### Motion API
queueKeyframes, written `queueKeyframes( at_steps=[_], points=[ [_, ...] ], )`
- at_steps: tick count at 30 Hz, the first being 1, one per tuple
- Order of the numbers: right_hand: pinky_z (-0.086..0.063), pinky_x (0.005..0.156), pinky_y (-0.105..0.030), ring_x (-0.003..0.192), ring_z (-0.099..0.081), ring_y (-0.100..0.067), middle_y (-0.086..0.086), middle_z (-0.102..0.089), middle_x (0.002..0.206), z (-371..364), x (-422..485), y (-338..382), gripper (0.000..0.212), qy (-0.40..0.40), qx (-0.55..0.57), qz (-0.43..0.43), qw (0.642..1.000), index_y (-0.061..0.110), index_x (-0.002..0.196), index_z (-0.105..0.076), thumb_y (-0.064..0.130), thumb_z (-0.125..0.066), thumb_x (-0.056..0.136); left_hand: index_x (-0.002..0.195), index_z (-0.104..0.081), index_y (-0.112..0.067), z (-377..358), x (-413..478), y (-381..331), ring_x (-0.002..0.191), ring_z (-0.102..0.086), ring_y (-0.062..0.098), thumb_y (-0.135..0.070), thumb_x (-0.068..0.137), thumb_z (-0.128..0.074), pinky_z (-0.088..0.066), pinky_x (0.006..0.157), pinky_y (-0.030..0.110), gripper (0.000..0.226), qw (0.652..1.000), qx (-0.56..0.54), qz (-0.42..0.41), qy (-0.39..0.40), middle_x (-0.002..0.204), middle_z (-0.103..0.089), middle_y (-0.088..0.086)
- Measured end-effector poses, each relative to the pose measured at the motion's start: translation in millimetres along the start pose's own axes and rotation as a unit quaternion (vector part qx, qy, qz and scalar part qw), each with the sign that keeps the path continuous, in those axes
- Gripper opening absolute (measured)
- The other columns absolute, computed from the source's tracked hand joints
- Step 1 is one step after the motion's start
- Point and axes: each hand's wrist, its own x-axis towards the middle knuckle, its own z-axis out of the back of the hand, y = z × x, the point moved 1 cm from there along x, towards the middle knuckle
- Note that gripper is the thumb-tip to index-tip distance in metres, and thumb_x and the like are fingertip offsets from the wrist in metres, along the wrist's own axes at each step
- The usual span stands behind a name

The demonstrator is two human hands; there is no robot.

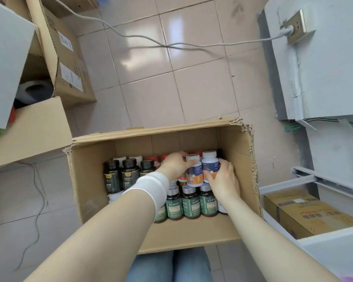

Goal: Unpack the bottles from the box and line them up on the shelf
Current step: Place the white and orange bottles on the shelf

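Observation:
An open cardboard box stands on the tiled floor just in front of my knees, packed with bottles. Both hands reach into it. My left hand grips a white-capped bottle with a blue and orange label. Beside it, my right hand grips a second bottle of the same kind; the two bottles touch. Black bottles fill the box's left side. Green-labelled bottles with grey caps line the near row. Red-capped bottles show behind my left hand.
A grey metal shelf at the right holds a yellow carton. Other cardboard boxes stand at the left. A white cable runs across the floor tiles to a wall socket.

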Motion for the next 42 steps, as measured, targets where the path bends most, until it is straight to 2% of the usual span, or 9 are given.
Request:
queueKeyframes(
  at_steps=[7,13,17,20,25,30,35,39,42],
  points=[
    [-0.04,0.092,-0.037,0.119,-0.05,-0.033,-0.014,-0.044,0.131,2.1,1.1,-0.5,0.054,0.019,0.02,-0.007,1.0,0.006,0.129,-0.042,0.024,-0.067,0.084,0.133,-0.042,-0.007,-0.6,-13.4,3.6,0.119,-0.052,0.028,-0.038,0.092,-0.055,-0.042,0.096,0.034,0.053,1.0,-0.023,-0.014,-0.014,0.131,-0.053,0.013],
    [-0.041,0.1,-0.036,0.118,-0.051,-0.028,-0.013,-0.046,0.13,28.6,-20.7,-0.9,0.064,0.045,0.081,0.014,0.996,0.006,0.131,-0.045,0.027,-0.074,0.077,0.124,-0.043,-0.006,16.7,-62.0,16.1,0.097,-0.052,0.014,-0.034,0.091,-0.058,-0.041,0.075,0.021,0.045,0.992,-0.096,-0.052,-0.061,0.114,-0.057,0.006],
    [-0.05,0.094,-0.043,0.105,-0.056,-0.024,-0.007,-0.046,0.115,48.6,-52.9,-1.2,0.056,0.074,0.153,0.011,0.985,0.011,0.12,-0.056,0.034,-0.077,0.073,0.115,-0.048,-0.02,33.7,-100.9,23.7,0.103,-0.057,0.017,-0.042,0.088,-0.059,-0.048,0.092,0.034,0.035,0.988,-0.115,-0.077,-0.073,0.111,-0.059,-0.001],
    [-0.048,0.096,-0.039,0.103,-0.058,-0.018,-0.001,-0.058,0.113,62.1,-89.0,-4.8,0.054,0.077,0.244,-0.003,0.967,0.013,0.118,-0.056,0.033,-0.077,0.073,0.11,-0.049,-0.028,44.0,-141.3,19.2,0.1,-0.059,0.016,-0.043,0.09,-0.056,-0.05,0.095,0.04,0.026,0.98,-0.14,-0.115,-0.086,0.099,-0.06,-0.009],
    [-0.051,0.093,-0.044,0.098,-0.064,-0.022,-0.005,-0.065,0.109,80.2,-171.0,-11.4,0.045,0.088,0.437,-0.016,0.895,0.007,0.121,-0.053,0.021,-0.07,0.081,0.108,-0.051,-0.025,53.6,-221.3,1.6,0.089,-0.059,0.011,-0.044,0.091,-0.053,-0.048,0.081,0.032,0.025,0.967,-0.136,-0.195,-0.096,0.093,-0.062,-0.01],
    [-0.046,0.095,-0.045,0.092,-0.061,-0.027,-0.016,-0.062,0.11,81.0,-267.5,-18.3,0.036,0.028,0.569,0.012,0.822,0.001,0.125,-0.049,0.009,-0.055,0.09,0.111,-0.051,-0.019,53.7,-300.0,-6.5,0.084,-0.058,0.008,-0.045,0.093,-0.049,-0.046,0.074,0.023,0.032,0.944,-0.136,-0.292,-0.074,0.093,-0.061,-0.007],
    [-0.055,0.059,-0.026,0.074,-0.061,-0.018,-0.008,-0.065,0.086,67.0,-364.7,-26.2,0.017,-0.029,0.674,0.051,0.736,0.009,0.106,-0.055,0.01,-0.041,0.096,0.077,-0.056,-0.018,35.0,-385.8,-6.5,0.074,-0.059,0.016,-0.036,0.099,-0.043,-0.049,0.076,0.033,0.031,0.914,-0.143,-0.38,0.012,0.067,-0.066,-0.009],
    [-0.056,0.057,-0.027,0.07,-0.068,-0.018,-0.015,-0.064,0.094,59.4,-429.7,-35.9,0.036,-0.049,0.734,0.089,0.672,-0.002,0.125,-0.048,0.017,-0.041,0.096,0.089,-0.056,-0.01,13.6,-447.7,1.7,0.078,-0.067,0.02,-0.039,0.098,-0.044,-0.054,0.082,0.037,0.032,0.894,-0.172,-0.407,0.075,0.083,-0.067,0.01],
    [-0.055,0.055,-0.026,0.064,-0.068,-0.016,-0.012,-0.065,0.087,67.7,-478.6,-48.9,0.028,-0.087,0.743,0.13,0.651,0.001,0.117,-0.052,0.015,-0.042,0.095,0.085,-0.056,-0.01,-10.5,-491.9,-1.7,0.07,-0.069,0.015,-0.033,0.099,-0.044,-0.055,0.076,0.034,0.03,0.883,-0.169,-0.428,0.09,0.08,-0.066,0.011]
  ],
)
